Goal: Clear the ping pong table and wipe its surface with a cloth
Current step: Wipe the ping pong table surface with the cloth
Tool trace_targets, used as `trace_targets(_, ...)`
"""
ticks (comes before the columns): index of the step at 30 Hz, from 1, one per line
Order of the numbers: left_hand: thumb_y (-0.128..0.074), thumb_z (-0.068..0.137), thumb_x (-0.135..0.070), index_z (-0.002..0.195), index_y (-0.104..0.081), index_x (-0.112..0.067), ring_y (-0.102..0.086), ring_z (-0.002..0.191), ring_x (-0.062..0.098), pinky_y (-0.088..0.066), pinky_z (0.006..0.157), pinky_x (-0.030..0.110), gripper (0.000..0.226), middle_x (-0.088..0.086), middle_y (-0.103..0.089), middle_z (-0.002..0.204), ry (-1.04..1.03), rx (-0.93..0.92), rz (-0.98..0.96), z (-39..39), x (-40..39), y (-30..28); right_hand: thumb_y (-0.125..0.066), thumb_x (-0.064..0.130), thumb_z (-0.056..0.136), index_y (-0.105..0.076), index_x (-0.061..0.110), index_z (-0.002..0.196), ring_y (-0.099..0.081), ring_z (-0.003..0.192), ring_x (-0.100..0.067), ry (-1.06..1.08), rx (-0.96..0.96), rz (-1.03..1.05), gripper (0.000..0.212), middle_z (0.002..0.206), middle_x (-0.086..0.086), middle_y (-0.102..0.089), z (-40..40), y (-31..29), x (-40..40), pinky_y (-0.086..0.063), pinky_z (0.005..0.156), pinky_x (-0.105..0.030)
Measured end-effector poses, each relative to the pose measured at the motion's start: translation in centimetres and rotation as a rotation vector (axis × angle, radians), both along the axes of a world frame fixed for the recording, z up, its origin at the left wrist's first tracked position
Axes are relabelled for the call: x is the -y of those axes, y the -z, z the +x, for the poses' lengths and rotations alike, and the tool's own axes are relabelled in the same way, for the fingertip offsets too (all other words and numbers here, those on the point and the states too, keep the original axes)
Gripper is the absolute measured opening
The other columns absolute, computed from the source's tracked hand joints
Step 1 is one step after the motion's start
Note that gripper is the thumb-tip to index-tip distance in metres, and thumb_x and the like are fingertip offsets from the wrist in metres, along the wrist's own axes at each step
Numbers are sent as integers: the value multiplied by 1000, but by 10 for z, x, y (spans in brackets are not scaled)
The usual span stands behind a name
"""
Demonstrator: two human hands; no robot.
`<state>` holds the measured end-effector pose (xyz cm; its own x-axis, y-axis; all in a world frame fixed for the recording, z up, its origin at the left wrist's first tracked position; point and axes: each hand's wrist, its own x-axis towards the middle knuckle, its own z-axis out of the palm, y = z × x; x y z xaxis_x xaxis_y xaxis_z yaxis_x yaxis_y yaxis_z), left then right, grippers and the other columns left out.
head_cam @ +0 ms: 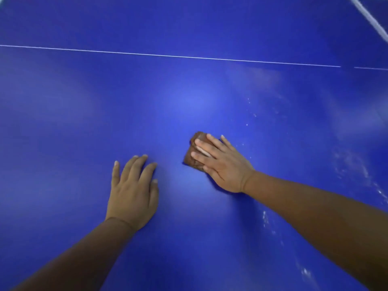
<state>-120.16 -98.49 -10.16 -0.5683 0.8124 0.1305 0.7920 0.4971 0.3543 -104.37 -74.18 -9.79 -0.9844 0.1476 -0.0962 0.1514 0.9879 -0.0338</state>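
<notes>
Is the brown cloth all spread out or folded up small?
Folded small. The brown cloth is a compact pad barely wider than the right hand pressing it flat on the blue table; no loose edges trail out.

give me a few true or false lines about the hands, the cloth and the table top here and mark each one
1. The right hand presses flat on a brown cloth. True.
2. The left hand holds a ping pong paddle. False: it rests flat on the blue ping pong table and holds nothing.
3. The cloth lies to the left of the left hand. False: it lies to its right, under the right hand's fingers.
4. White specks and smears show on the table to the right of the right hand. True.
5. A thin white line runs across the table beyond both hands. True.
6. The cloth is white. False: it is brown.
</notes>
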Motion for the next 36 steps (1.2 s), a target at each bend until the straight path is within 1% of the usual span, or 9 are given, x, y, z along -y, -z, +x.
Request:
trace_targets(4,-33,93,-35,134,-55,-7,-37,140,35,-15,117,60,54,15,-46,148,-93,-1,-39,-17,-72,6,-28,39,102,-41,29,151,-22,151,-33,-25,7,-8,51,163,0,-28,-44,3,-49,-15,120,-56)
trace_targets(8,-32,95,-39,143,-48,-8,-25,147,33,-3,120,51,60,14,-38,155,-145,-19,-107,-21,-96,12,-20,42,100,-38,29,152,-17,152,-30,50,12,-27,58,164,3,-25,-88,0,-90,-9,121,-52)
trace_targets(11,-32,95,-39,143,-50,-10,-26,147,31,-6,120,52,59,13,-40,154,-136,-24,-125,-21,-94,13,-19,41,103,-31,28,156,-7,154,-28,119,5,-27,56,166,5,-17,-119,-1,-117,-4,123,-53)
trace_targets(15,-32,94,-38,141,-52,-10,-28,146,30,-12,119,54,59,11,-41,154,-131,-14,-137,-22,-95,14,-23,37,107,-22,24,158,3,154,-29,359,-17,-6,53,168,4,-6,-173,2,-136,2,123,-54)
trace_targets(22,-36,91,-35,140,-54,-10,-28,146,30,-14,118,55,58,10,-42,154,-125,-14,-96,-24,-98,14,-25,34,105,-21,17,158,1,153,-33,626,-59,-81,55,167,-3,-7,-257,2,-181,0,122,-56)
trace_targets(25,-36,92,-35,140,-54,-10,-29,146,31,-16,118,56,57,10,-41,155,-105,-37,-103,-24,-97,15,-30,30,102,-27,14,155,-5,152,-37,830,-96,-44,55,165,-9,-14,-246,2,-213,-4,121,-59)
trace_targets(31,-36,91,-34,139,-54,-7,-30,146,32,-18,117,60,58,12,-41,154,-113,-43,-109,-24,-97,14,-29,31,102,-25,7,155,-2,152,-39,1304,-83,-34,58,166,-13,-10,-131,-1,-269,-2,120,-61)
trace_targets(33,-36,91,-34,139,-55,-7,-30,146,33,-18,116,60,58,13,-42,153,-110,-40,-105,-24,-98,13,-28,33,104,-28,8,154,-4,151,-41,1283,-89,4,56,165,-14,-14,-130,0,-267,-5,120,-61)
trace_targets(36,-36,91,-34,139,-55,-7,-29,146,32,-19,116,60,58,12,-41,154,-105,-39,-112,-26,-98,14,-33,32,102,-41,24,144,-19,146,-41,905,-146,77,44,156,-17,-29,-177,2,-228,-20,116,-60)
